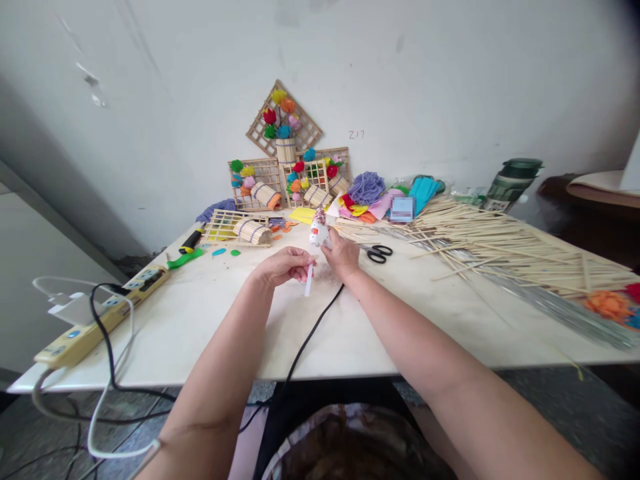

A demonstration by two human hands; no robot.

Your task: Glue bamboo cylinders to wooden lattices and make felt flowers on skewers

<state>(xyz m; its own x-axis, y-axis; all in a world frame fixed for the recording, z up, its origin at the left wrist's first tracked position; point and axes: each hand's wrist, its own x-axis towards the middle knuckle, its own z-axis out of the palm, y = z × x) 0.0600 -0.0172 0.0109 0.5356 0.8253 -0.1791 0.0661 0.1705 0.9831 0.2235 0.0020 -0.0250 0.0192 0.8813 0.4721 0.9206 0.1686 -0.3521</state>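
In front of you stretches the pale table [425,320], thin wooden sticks [480,230] spread over its right side. A diamond-shaped lattice with colourful flowers [284,119] stands at the back. Your right hand [343,257] and left hand [286,267] work close together over the middle: the right curls around a white glue gun [319,235], near black-handled scissors [379,254]; the left pinches a narrow whitish strip [309,281] that points down toward you.
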